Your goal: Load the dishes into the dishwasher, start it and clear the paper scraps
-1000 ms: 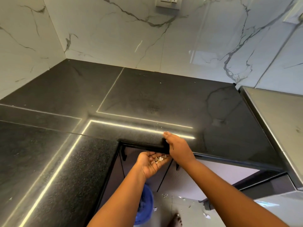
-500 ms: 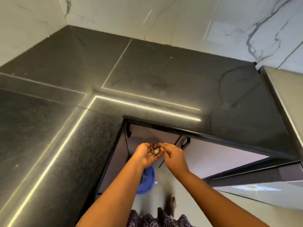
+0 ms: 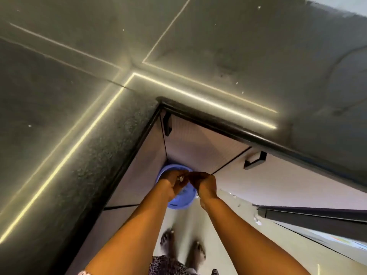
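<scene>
My left hand is cupped around a small clump of paper scraps, held low over a blue bin on the floor in the cabinet corner. My right hand meets it from the right, fingertips curled and touching the left palm at the scraps. Both hands hang directly above the bin's opening. The view is blurred, so the scraps show only as a pale speck.
The dark L-shaped countertop wraps the corner, its black edge above the bin. Cabinet doors with black handles stand behind. A few white scraps lie on the floor at right, beside a dark open door panel. My bare feet are below.
Both hands dropped from the counter edge down over the blue bin, the left still cupping the scraps. The camera tilted down and feet came into view.
</scene>
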